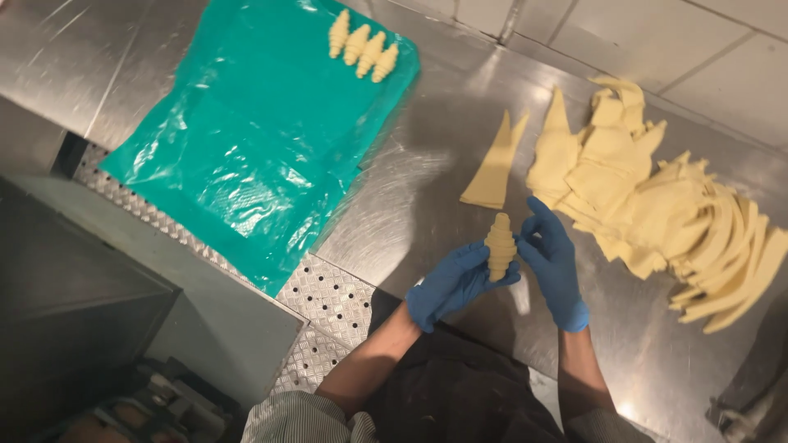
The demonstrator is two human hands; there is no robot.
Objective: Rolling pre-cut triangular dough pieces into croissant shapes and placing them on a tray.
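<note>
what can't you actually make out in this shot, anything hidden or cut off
Head view, the only one:
- Underside of the rolled croissant: covered by the left hand that holds it.
- Right hand: the palm faces away, so its contact with the roll is unclear.
- Lower layers of the dough triangle pile: buried under the upper pieces; the pile's far end is cut off by the right edge.
- Green plastic sheet: its top is cut off by the upper edge.
- Items at bottom left: dark and blurred.
</note>
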